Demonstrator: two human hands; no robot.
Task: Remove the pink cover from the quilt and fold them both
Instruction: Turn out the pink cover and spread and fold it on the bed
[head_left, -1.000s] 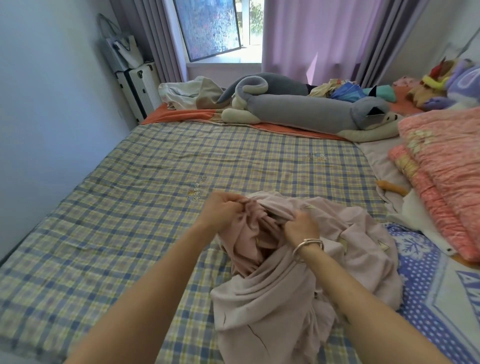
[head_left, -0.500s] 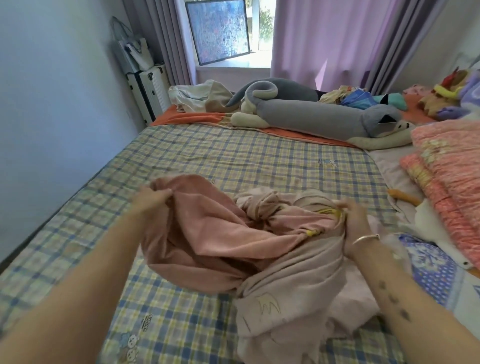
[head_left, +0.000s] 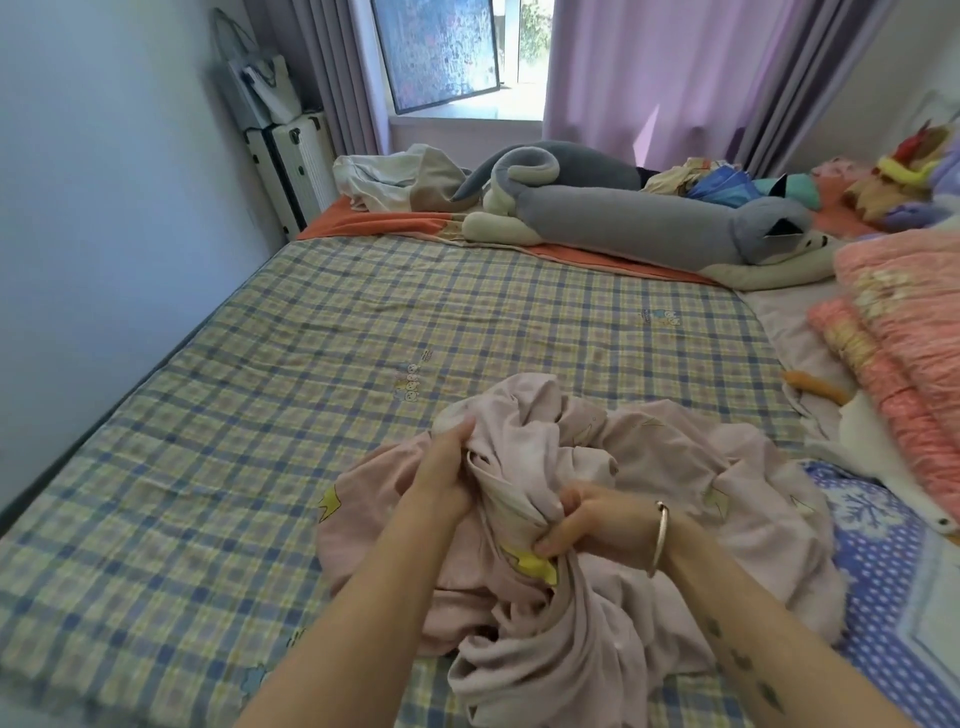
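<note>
Cover (head_left: 727, 483), pink: thin, pale dusty-rose cloth printed with scattered yellow crowns (head_left: 328, 503), bunched into a crumpled, deeply creased heap on the plaid sheet (head_left: 234, 415). It is raised into a twisted ridge between the two hands and trails off the near edge below the wrists. Left hand (head_left: 441, 467): fingers (head_left: 460, 431) curled tight together, clamped on a raised fold at the top of the heap. Right hand (head_left: 592, 519): fingers (head_left: 571, 499) bent and thumb pressed in, pinching a gathered roll of the same cloth, one yellow print just under the fingertips; silver bangle (head_left: 658, 535) on the wrist. Both sets of fingers sit close, with only the ridge of cloth between them. Beyond the fingers: long grey plush (head_left: 623, 223) across the bed. Right of the right fingers: coral padded bedding (head_left: 909, 322), stacked.
</note>
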